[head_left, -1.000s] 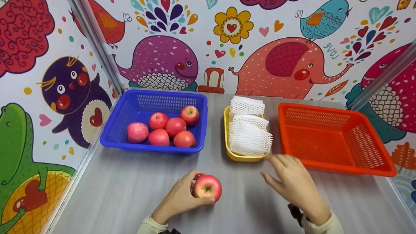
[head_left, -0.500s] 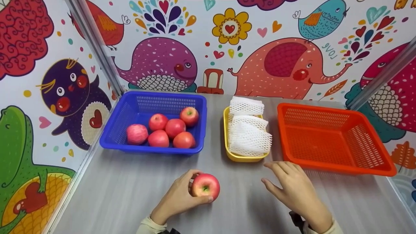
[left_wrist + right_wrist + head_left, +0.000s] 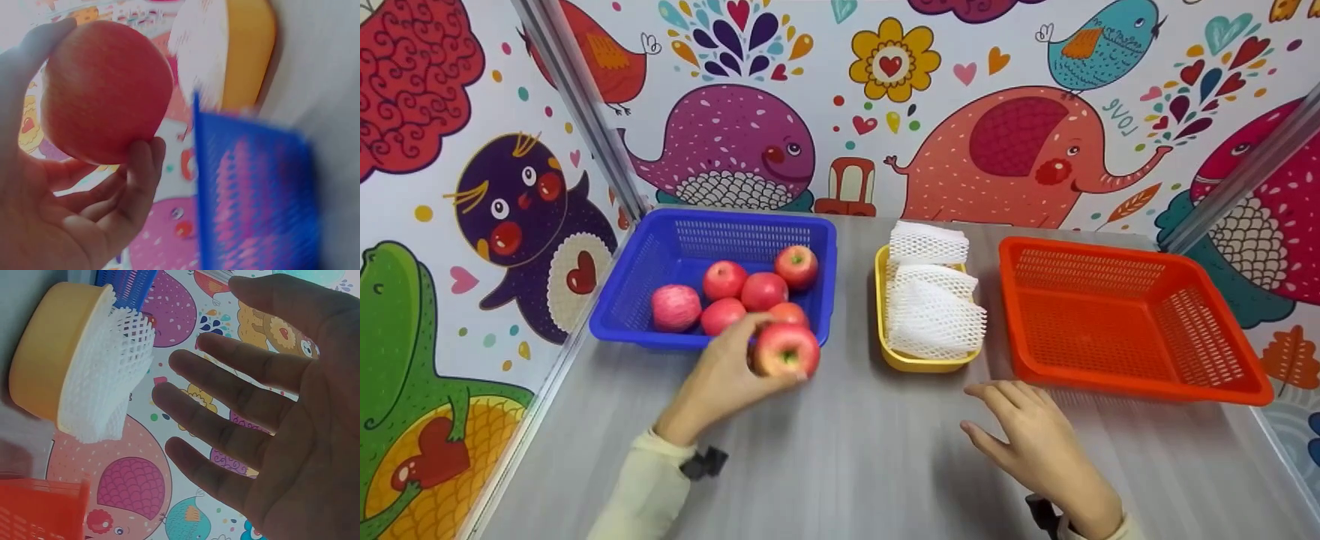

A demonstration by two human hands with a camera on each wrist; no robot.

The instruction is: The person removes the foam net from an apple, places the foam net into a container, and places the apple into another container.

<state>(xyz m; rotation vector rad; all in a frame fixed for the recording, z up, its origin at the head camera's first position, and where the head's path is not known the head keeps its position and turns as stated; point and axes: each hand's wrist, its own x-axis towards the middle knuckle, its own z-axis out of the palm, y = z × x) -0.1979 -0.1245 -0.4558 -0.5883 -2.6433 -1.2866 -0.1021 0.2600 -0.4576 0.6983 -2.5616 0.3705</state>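
Observation:
My left hand (image 3: 729, 373) holds a red apple (image 3: 787, 351) between thumb and fingers, at the front rim of the blue basket (image 3: 660, 342). In the left wrist view the held apple (image 3: 107, 93) shows above the basket's mesh wall (image 3: 253, 191). Several more apples (image 3: 676, 307) lie in that basket, one partly hidden behind the held one. With fingers spread and nothing in it, my right hand (image 3: 1039, 442) hovers over the table in front of the orange basket (image 3: 1099, 386). The right wrist view shows its open palm (image 3: 315, 433).
Between the two baskets stands a yellow container (image 3: 926, 365) filled with white foam net sleeves (image 3: 934, 319), some sticking out over its rim. Printed panels with metal posts (image 3: 585, 105) enclose the grey table (image 3: 840, 480) at the back and sides.
My left hand has carried the apple from the front middle of the table up and left to the blue basket's rim. The right hand has drawn slightly back from the yellow container.

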